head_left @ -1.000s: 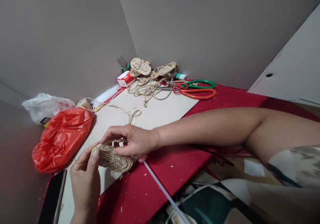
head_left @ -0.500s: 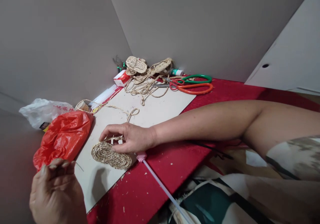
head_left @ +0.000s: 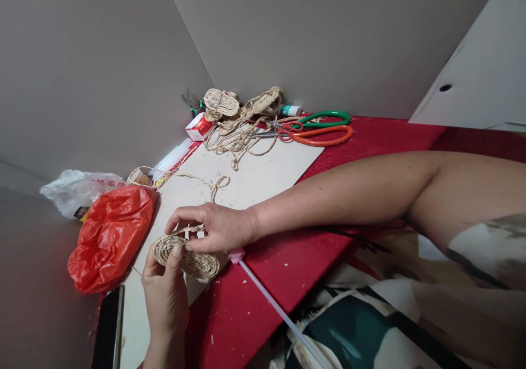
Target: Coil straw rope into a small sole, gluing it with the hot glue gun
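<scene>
An oval coil of braided straw cord (head_left: 201, 264), like a small sole, is held up between both hands above the white board. My left hand (head_left: 166, 287) pinches its left end, with the thumb on the front face and the fingers behind. A thin, needle-like sliver (head_left: 137, 271) sticks out to the left of those fingers; what it is I cannot make out. From the right, my right hand (head_left: 216, 227) grips the coil's upper edge, its thumb on the front. A loose strand of braid (head_left: 189, 229) passes under its curled fingers, and a cord tail (head_left: 219, 182) trails up across the board.
The white board (head_left: 263, 166) lies on a red cloth (head_left: 255, 292). Behind are straw pieces (head_left: 222, 103), scissors (head_left: 320, 133) and a small box (head_left: 198, 126). A red plastic bag (head_left: 115, 237) and a dark flat object (head_left: 109, 330) lie left. A translucent rod (head_left: 271, 303) crosses the front edge.
My left hand has moved right and up from beside the red bag and now pinches the coil's left end. My right hand keeps its grip. The view has shifted slightly.
</scene>
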The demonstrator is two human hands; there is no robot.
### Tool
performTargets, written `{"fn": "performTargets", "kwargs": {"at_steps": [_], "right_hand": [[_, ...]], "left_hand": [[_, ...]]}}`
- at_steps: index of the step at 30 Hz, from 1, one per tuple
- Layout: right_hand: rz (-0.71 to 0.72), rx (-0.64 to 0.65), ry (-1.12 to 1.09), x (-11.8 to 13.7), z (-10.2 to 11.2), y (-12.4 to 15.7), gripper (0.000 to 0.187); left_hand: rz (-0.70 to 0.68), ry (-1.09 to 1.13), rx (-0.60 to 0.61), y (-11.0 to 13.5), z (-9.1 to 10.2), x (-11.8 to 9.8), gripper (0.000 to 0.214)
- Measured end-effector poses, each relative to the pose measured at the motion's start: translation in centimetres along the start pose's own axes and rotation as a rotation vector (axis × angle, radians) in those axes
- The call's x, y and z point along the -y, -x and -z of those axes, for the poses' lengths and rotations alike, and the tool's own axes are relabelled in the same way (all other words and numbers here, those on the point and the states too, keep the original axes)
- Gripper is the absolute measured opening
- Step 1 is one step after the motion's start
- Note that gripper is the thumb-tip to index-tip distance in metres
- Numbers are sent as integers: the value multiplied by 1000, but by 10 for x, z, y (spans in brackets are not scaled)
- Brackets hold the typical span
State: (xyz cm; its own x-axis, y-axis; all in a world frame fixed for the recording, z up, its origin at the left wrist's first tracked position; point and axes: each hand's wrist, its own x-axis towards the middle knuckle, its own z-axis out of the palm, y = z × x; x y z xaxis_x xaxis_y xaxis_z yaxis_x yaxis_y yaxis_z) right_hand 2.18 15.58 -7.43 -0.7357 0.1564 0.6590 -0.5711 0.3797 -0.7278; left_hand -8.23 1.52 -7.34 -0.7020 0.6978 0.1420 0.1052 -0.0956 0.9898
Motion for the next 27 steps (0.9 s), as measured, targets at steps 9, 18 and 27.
{"fn": "performTargets", "kwargs": {"at_steps": [9, 18, 27], "right_hand": [[-47, -31, 71, 4, -1, 0, 28], [93, -66, 105, 3, 0, 1, 24], [174, -94, 180, -4, -1, -1, 28]], "left_hand": [[-9, 94, -89, -2, -2, -3, 26], [-52, 114, -168, 4, 0, -13, 23], [8, 140, -135, 1, 1, -14, 31]]}}
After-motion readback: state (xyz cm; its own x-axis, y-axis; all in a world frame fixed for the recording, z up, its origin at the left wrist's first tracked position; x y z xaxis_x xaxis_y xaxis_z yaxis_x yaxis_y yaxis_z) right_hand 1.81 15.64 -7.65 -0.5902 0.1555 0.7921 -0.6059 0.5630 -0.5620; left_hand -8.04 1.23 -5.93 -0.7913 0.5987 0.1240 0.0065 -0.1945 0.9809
